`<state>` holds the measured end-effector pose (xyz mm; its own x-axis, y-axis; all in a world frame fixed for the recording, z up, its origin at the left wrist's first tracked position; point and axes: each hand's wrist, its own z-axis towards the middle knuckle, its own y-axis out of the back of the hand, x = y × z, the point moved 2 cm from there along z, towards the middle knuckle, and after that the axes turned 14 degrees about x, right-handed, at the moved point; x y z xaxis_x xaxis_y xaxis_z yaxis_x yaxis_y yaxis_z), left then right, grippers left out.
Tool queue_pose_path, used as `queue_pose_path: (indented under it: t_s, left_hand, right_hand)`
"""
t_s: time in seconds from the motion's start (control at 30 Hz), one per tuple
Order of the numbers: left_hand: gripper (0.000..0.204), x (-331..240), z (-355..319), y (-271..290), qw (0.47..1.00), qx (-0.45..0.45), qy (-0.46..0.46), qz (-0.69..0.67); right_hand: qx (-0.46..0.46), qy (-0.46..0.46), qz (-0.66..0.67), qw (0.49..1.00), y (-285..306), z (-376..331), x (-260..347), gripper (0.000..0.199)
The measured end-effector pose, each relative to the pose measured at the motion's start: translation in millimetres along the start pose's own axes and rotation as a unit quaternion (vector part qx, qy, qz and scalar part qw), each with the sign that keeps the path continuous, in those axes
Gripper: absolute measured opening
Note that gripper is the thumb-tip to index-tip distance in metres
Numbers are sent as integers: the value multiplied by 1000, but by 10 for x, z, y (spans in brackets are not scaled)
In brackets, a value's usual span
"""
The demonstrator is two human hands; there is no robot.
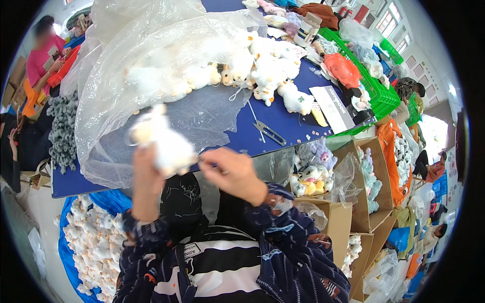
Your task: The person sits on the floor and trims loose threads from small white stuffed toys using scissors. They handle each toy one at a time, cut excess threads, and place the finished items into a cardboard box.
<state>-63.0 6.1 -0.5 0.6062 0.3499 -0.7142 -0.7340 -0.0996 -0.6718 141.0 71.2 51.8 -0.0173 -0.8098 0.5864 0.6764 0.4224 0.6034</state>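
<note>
My left hand (146,169) is closed around a white plush toy (172,145), which is slightly blurred and raised over the near edge of the blue table (65,184). The toy's pale orange face points to the left. Its lower end meets my right hand (233,172), whose thumb and fingers are pinched together there. Whatever sits in that pinch is too small to make out. Beyond my hands, more white plush toys (275,65) lie in a heap, partly under a clear plastic sheet (103,131).
Thread snips (271,133) lie right of centre on the table, near a white card (332,107). A green crate (381,93) stands at the right, above cardboard boxes (331,224) of toys. Below left is a blue sack (68,252) full of white toys. A person in pink (40,60) works far left.
</note>
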Motion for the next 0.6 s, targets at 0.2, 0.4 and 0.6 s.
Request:
queue_pose_path:
  t_s: [0.2,0.4,0.6]
  left_hand:
    - [60,-1631,-731,422,762,457,-308,-339]
    - [57,-1031,-410,78,851,460,-120,-225]
    - [37,-135,-150,-392,937,321,110,82]
  right_hand:
    - [-252,-204,-300,897,1231,-175,-793,40]
    - [-198,-346,-263,879,1600,-517,-1583,49]
    - [-328,-275,-50,902,1456,-545,-1137,39]
